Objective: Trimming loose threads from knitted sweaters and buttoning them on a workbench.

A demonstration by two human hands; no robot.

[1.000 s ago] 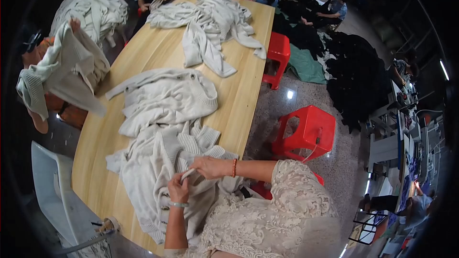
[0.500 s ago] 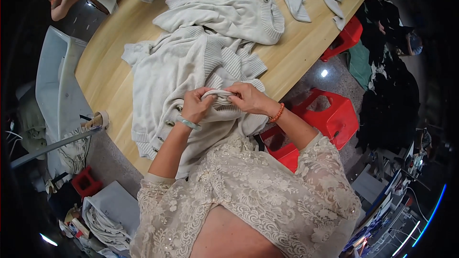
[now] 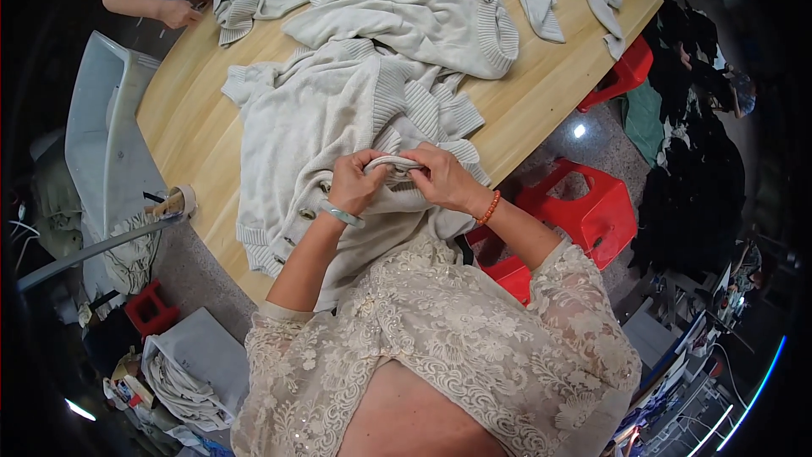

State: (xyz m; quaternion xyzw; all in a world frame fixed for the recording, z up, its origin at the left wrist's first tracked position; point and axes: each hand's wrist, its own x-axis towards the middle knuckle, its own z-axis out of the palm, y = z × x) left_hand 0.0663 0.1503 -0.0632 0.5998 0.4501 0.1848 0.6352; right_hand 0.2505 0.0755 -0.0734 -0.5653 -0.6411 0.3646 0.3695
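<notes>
A cream knit cardigan [image 3: 292, 144] with dark metal buttons and ribbed edges lies spread over the near end of the wooden table and hangs toward my lap. My left hand [image 3: 355, 180], a pale green bangle at its wrist, is closed on a folded edge of it. Close beside it, my right hand [image 3: 447, 179], wearing an orange bead bracelet, pinches the other end of the same fold. The fold bunches up between my thumbs. What lies inside it is hidden by my fingers.
More cream knit garments [image 3: 406, 17] lie farther up the wooden table [image 3: 541, 118]. Another person's hand [image 3: 178, 13] rests at the far left edge. Red stools [image 3: 584, 211] stand at the right, white bins [image 3: 101, 135] at the left, and a black cloth heap [image 3: 689, 195] far right.
The other person's hand has come down to the table edge and let go of a cream garment, which now lies on the table. My hands keep their grip on the fold, nearly unmoved.
</notes>
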